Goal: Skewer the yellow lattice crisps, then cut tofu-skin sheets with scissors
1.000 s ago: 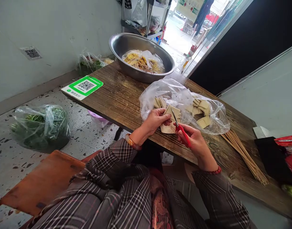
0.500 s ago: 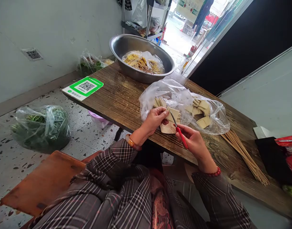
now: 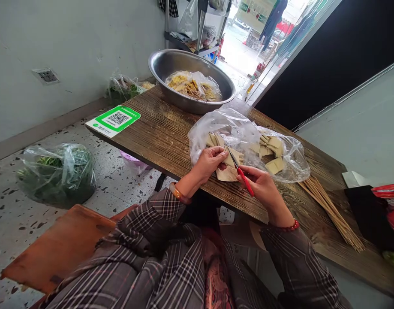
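My left hand [image 3: 212, 160] pinches a pale tan food sheet [image 3: 230, 159] over the front edge of the table. In my right hand [image 3: 258, 185] are red-handled scissors [image 3: 246, 182], their blades lying at the sheet. Beneath both hands a larger pale piece [image 3: 227, 174] lies on the wood. Just behind, a clear plastic bag [image 3: 225, 118] holds more cut pieces. To its right, a second clear bag [image 3: 298, 161] lies spread out with tan pieces [image 3: 275, 146] on it.
A large metal bowl [image 3: 190, 105] with bagged yellow food stands at the table's far end. Wooden skewers [image 3: 333, 212] lie at the right. A QR card [image 3: 115, 120] is on the left corner. Bagged greens [image 3: 58, 176] and an orange-brown stool [image 3: 61, 244] are at the left.
The scissors' blades have opened slightly and their handles have shifted a little at the sheet. My left hand keeps its pinch, nearly unmoved. The whole view has shifted slightly.
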`<action>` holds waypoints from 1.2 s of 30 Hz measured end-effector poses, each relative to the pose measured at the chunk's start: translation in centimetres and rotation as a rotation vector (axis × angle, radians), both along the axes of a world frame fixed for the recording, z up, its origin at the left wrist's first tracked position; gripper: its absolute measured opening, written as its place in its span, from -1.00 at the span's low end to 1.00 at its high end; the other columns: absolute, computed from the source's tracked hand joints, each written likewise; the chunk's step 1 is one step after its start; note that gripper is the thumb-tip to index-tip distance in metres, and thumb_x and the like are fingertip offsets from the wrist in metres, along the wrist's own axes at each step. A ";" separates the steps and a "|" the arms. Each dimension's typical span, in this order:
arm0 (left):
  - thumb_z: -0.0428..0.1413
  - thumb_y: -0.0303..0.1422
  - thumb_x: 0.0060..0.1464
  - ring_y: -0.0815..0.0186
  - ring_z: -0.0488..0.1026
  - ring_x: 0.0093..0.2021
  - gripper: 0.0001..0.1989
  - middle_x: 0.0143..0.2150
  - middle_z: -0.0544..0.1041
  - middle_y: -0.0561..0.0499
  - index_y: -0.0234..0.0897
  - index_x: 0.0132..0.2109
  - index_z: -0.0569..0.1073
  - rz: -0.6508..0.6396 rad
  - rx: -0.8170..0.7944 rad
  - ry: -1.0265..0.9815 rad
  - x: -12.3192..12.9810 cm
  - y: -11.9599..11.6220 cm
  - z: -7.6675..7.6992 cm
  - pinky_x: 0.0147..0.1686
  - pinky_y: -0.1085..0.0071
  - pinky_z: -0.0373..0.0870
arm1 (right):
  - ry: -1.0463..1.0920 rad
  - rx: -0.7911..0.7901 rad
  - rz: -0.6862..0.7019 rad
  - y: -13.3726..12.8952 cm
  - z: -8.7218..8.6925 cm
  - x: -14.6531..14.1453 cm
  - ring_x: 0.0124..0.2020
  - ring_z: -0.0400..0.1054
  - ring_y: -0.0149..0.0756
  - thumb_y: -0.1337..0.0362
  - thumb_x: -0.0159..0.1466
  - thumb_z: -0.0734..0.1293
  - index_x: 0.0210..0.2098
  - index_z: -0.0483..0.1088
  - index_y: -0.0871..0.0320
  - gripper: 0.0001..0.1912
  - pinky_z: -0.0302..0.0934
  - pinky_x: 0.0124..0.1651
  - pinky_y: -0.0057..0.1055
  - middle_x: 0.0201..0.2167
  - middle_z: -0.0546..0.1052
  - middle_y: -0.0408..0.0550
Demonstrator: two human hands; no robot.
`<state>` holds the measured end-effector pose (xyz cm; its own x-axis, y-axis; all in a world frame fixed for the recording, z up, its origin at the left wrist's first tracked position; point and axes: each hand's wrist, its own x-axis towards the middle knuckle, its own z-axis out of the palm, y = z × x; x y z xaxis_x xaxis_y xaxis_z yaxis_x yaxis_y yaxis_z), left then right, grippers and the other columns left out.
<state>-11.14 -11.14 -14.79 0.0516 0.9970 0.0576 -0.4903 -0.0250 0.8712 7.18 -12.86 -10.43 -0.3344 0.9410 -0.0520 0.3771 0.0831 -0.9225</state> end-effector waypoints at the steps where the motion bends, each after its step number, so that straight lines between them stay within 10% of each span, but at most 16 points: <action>1: 0.25 -0.17 0.01 0.55 0.33 -0.58 -0.69 -0.49 0.41 0.11 -0.36 -0.38 0.43 -0.001 0.000 -0.004 0.0 0.0 0.0 -0.56 0.58 0.28 | 0.003 -0.003 0.008 0.1 0.0 0.0 -0.46 0.30 -0.40 -0.01 -0.02 0.55 -0.11 0.58 0.23 -0.42 0.23 -0.42 -0.44 -0.41 0.52 -0.08; 18: 0.23 -0.31 0.08 0.48 0.44 -0.49 -0.82 -0.40 0.46 0.08 -0.33 -0.31 0.42 0.199 -0.142 -0.166 0.0 0.6 0.1 -0.57 0.58 0.30 | 0.098 0.031 -0.114 2.5 -0.2 -0.2 -0.56 0.22 -0.48 -0.03 0.06 0.50 0.01 0.53 0.19 -0.39 0.12 -0.55 -0.48 -0.51 0.45 -0.17; 23: 0.15 -0.46 0.13 0.36 0.53 -0.17 -0.91 -0.15 0.53 -0.05 -0.33 -0.18 0.45 0.279 -0.095 -0.131 0.2 1.0 -0.1 -0.21 0.45 0.50 | 0.202 -0.011 -0.214 1.8 -1.2 1.3 -0.57 0.26 -0.48 -0.02 0.04 0.52 0.00 0.53 0.15 -0.40 0.12 -0.58 -0.49 -0.47 0.47 -0.16; 30: 0.17 -0.42 0.08 0.19 0.47 0.05 -0.37 0.36 0.21 -0.16 -0.10 0.29 0.23 0.468 0.166 0.279 0.2 1.0 -1.3 -0.20 0.35 0.52 | 0.153 -0.005 -0.259 0.5 -1.9 2.9 -0.58 0.30 -0.47 -0.01 0.02 0.53 -0.01 0.54 0.16 -0.39 0.22 -0.52 -0.46 -0.45 0.51 -0.14; 36: 0.18 -0.34 0.10 0.20 0.42 -0.15 -0.85 -0.15 0.47 -0.09 -0.27 -0.18 0.49 0.363 0.386 1.048 0.1 0.1 -0.3 -0.05 0.20 0.38 | 0.101 0.049 -0.244 -0.3 -1.7 3.6 -0.52 0.32 -0.43 -0.03 0.07 0.49 0.03 0.52 0.18 -0.38 0.25 -0.51 -0.45 -0.40 0.53 -0.10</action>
